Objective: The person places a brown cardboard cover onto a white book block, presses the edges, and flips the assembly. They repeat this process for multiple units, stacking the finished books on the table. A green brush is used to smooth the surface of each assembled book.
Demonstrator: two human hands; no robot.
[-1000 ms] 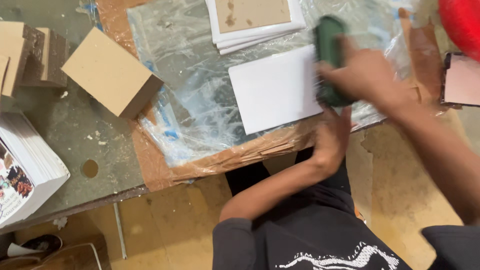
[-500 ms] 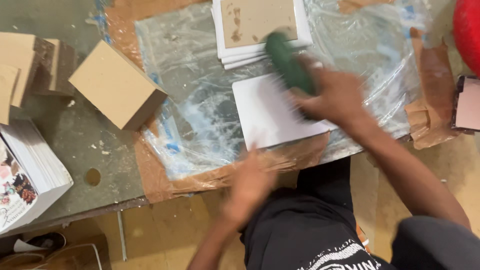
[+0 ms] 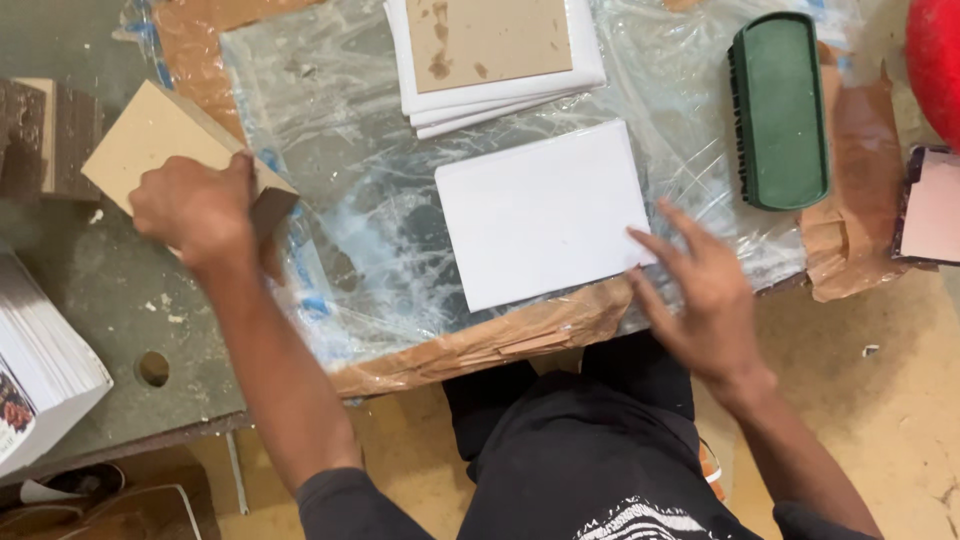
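clothing: black short-sleeved shirt, white print on front | trousers: black | arms: bare, no gloves

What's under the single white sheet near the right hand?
The white sheet lies flat on clear plastic film spread over brown paper. The right hand touches its right corner. Whatever lies directly beneath the sheet itself is covered.

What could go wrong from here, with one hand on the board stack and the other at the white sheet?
1. The right hand touches only the white sheet's corner; on the slick plastic film it may slide askew.
2. The left hand grips the board stack at one edge, so several boards might lift or the stack could shift.
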